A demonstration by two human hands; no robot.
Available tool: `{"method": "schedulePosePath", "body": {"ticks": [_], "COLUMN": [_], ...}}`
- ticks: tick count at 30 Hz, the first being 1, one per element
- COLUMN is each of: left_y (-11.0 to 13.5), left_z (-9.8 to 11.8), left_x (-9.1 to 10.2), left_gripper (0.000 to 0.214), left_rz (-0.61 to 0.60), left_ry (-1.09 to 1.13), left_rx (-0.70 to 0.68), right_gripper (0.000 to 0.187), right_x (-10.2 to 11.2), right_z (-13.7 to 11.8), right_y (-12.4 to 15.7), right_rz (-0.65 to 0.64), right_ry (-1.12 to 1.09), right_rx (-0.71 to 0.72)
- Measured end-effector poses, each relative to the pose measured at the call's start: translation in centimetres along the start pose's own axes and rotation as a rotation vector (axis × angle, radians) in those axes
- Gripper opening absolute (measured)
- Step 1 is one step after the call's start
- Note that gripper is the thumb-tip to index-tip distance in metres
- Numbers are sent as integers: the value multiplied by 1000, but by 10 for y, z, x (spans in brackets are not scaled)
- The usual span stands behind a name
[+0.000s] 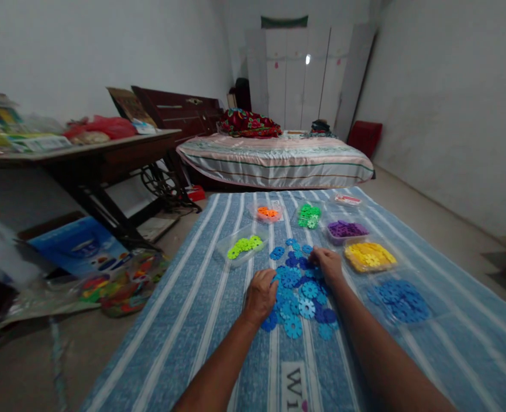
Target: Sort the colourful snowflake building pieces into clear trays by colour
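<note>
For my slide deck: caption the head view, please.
Both hands rest on loose blue plastic snowflake discs on a striped blue cloth.

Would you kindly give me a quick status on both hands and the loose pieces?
Left hand and right hand both down on the blue snowflake pieces, grip unclear. Sorted trays ring the pile. Nothing blocking on the striped cloth.

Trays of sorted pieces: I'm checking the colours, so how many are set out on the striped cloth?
7: lime tray, orange tray, green tray, small far tray, purple tray, yellow tray, blue tray. None seem hidden.
</note>
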State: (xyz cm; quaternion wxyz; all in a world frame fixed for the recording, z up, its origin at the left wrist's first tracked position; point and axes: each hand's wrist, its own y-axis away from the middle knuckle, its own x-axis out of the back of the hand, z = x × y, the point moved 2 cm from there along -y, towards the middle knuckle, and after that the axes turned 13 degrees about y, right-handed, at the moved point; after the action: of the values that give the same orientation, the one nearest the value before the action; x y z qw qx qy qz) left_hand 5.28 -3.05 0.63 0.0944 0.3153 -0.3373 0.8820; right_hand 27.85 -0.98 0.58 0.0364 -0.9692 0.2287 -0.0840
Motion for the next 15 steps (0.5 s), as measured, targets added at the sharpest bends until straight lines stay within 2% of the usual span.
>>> {"method": "schedulePosePath", "body": {"ticks": [8, 15], "left_y": [-5, -7], "left_z": [-3, -12], "left_x": [7, 13], "left_gripper": [19, 19], "left_rz": [103, 178], "left_ry": [137, 116], "left_rx": [176, 327], "right_gripper": [41, 40], "right_x": [-1, 1], "right_z": [2, 7], "right_y": [-3, -3], "right_rz": [3, -5], "right_ry": [45, 75], "right_rx": [7, 30]}}
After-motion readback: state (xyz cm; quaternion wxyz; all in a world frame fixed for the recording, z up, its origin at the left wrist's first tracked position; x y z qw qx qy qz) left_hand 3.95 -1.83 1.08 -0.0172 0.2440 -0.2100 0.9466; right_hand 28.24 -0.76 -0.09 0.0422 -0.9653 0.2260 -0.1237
